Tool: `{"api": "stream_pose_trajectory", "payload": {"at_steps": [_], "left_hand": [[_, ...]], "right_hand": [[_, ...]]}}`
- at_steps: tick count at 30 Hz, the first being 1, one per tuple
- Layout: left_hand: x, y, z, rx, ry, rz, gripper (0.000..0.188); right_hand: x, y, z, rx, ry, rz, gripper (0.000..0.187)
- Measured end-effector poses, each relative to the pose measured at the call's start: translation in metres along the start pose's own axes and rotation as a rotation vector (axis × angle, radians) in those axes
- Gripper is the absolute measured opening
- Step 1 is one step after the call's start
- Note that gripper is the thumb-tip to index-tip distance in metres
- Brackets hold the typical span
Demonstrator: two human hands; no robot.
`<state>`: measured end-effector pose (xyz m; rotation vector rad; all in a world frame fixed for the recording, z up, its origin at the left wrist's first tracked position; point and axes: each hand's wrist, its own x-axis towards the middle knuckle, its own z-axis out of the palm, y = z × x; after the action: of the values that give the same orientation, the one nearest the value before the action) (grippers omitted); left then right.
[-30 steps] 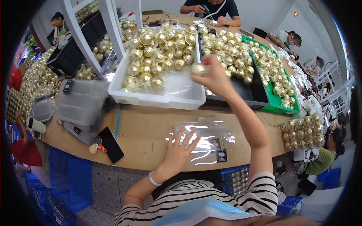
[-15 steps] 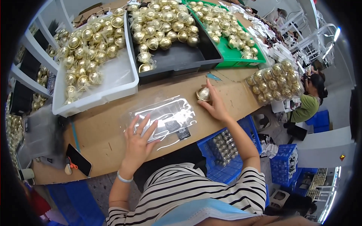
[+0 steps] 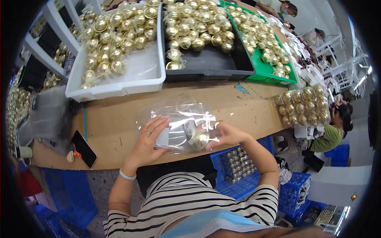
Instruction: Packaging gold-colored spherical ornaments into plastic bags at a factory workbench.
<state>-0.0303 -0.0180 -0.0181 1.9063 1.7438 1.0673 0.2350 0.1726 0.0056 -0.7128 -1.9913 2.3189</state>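
A clear plastic package (image 3: 178, 119) lies on the brown work table in front of me, its glossy film catching bright reflections. At its left side my left hand (image 3: 149, 139) grips the plastic, fingers over the top and thumb near the front edge. My right hand (image 3: 225, 134) is at the package's right end, its fingers around a shiny gold ball (image 3: 200, 141). The ball shows at the package's near right part, partly covered by film and glare. Some of the right fingertips are hidden behind the ball and plastic. A white card (image 3: 162, 138) shows beside my left fingers.
White (image 3: 119, 92), black (image 3: 206, 74) and green (image 3: 291, 79) trays of wrapped gold balls line the far side. A filled clear pack (image 3: 302, 107) stands at the right. A phone (image 3: 84, 148) lies left. Blue crates (image 3: 238, 190) sit below; a person in green (image 3: 327, 139) works at right.
My right hand has brought the gold ball left and nearer, to the package. My left hand's fingers have drawn together on the plastic. The head view has shifted.
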Motion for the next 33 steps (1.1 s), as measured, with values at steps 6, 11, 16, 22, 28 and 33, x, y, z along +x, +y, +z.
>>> {"api": "stream_pose_trajectory", "payload": {"at_steps": [6,11,16,22,28,33], "left_hand": [[-0.010,0.002,0.010,0.000,-0.019,0.026,0.088],[-0.012,0.008,0.011,0.068,0.028,-0.046,0.083],[-0.014,0.009,0.012,0.139,0.016,-0.034,0.087],[-0.011,0.010,0.009,0.154,-0.017,-0.047,0.089],[-0.016,0.011,0.007,0.152,-0.009,-0.055,0.084],[-0.017,0.014,0.003,0.150,-0.018,-0.062,0.087]], "right_hand": [[0.098,0.006,0.060,-0.462,0.123,-0.252,0.050],[0.117,0.021,0.050,-0.070,-0.016,-0.263,0.052],[0.112,0.009,0.058,0.226,0.039,-0.008,0.044],[0.108,0.011,0.036,-0.114,0.107,0.185,0.060],[0.059,-0.125,-0.057,-1.016,-0.100,0.087,0.015],[0.217,-0.164,0.060,-1.051,0.252,-0.447,0.060]]}}
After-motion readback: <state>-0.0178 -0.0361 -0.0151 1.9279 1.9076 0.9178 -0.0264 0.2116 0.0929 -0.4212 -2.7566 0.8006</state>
